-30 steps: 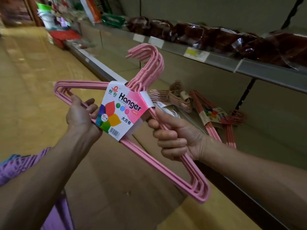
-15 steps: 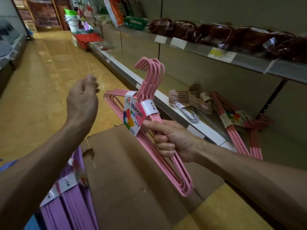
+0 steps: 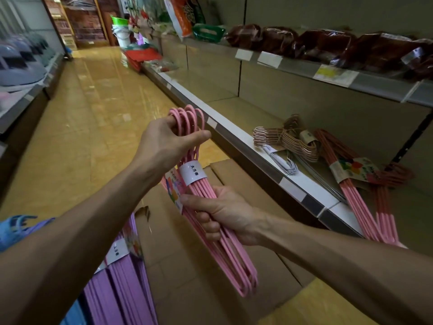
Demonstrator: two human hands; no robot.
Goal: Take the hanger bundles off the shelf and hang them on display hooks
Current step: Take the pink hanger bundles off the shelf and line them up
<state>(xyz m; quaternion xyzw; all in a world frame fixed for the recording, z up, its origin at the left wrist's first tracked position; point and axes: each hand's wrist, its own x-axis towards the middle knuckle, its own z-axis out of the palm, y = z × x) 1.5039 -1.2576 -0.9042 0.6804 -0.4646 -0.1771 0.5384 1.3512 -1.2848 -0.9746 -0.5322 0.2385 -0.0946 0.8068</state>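
Purple hanger bundles lie low at my left beside a flattened cardboard box. My left hand has its grip pinched round the hook tops of the pink hanger bundle, held edge-on above the box. My right hand is clamped round its shoulder just below the white paper band. Further right, on the shelf, more hanger bundles lie flat.
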